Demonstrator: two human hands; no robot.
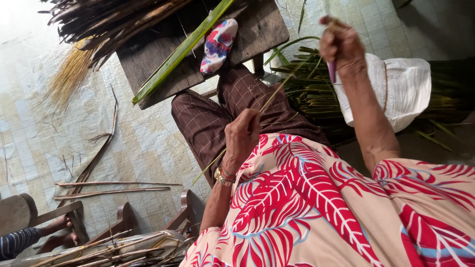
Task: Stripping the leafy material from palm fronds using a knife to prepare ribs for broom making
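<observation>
Green leaf strip [277, 91] runs taut between 2 hands: left hand [242, 134] is fisted tight around its lower part over the lap, right hand [340, 45] is raised, pinching the upper end closed along with a purple-handled tool [331, 72]. Ahead, a wooden counter [257, 29] carries a long green leaf [180, 52] and a patterned slipper [217, 44] near its right edge; cut green leaves [309, 91] lie on the floor beside it.
</observation>
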